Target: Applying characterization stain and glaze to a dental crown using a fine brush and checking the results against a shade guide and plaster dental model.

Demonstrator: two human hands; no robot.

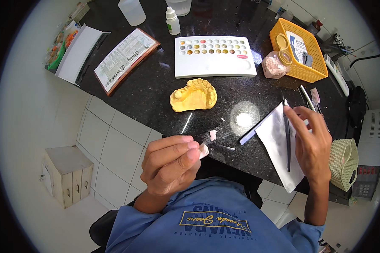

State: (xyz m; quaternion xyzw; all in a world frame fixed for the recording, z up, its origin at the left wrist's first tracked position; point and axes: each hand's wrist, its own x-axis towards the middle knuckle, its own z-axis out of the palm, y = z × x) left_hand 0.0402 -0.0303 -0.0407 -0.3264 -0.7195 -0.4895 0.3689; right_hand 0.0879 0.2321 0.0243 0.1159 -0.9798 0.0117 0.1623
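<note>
My left hand (170, 164) pinches a small whitish piece (204, 151) near the counter's front edge. A pink bit of material (213, 135) lies just beyond it. My right hand (309, 139) is over a white paper (271, 143), fingers apart and bent, the index fingertip at a slim black tool (288, 156); whether it grips the tool is unclear. A light purple stick (249, 137) lies at the paper's left edge. A yellow dental cast (193, 101) sits in the middle of the dark counter (143, 109).
Behind are a white dimpled palette (211, 66), dropper bottle (172, 23), jar of pink powder (273, 67) and yellow basket (314, 74). A board with papers (124, 59) is at left, a woven basket (343, 164) at right, a small cabinet (67, 177) below left.
</note>
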